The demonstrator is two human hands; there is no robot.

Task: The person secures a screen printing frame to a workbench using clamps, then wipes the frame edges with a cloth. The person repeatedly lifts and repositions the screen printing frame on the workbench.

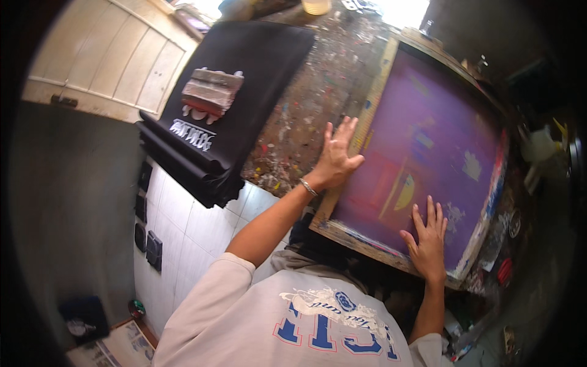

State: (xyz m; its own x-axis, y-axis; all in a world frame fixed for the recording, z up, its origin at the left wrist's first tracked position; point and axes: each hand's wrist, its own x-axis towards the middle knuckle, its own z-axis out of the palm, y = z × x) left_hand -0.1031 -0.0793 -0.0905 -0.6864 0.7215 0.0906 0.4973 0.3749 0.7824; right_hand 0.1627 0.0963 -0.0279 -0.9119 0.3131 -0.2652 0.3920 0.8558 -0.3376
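Note:
A wooden-framed printing screen [455,116] with purple mesh lies at the right of a paint-spattered table. My left hand [336,158] rests on the screen's left rail, fingers stretched out and thumb over the mesh edge. A bracelet circles that wrist. Low on the mesh, near the frame's near edge, my right hand [430,235] lies with fingers spread, holding nothing. Beside its fingers the mesh carries pale stencil marks and a yellow curved patch [404,192]. What lies beneath the screen is hidden.
Black cloth [263,67] with a white print drapes over the table's left part, its near edge hanging down. A worn block [211,92] sits on it. Paint specks cover the tabletop [306,116]. A light container [541,144] stands at far right, a wooden door [116,52] at upper left.

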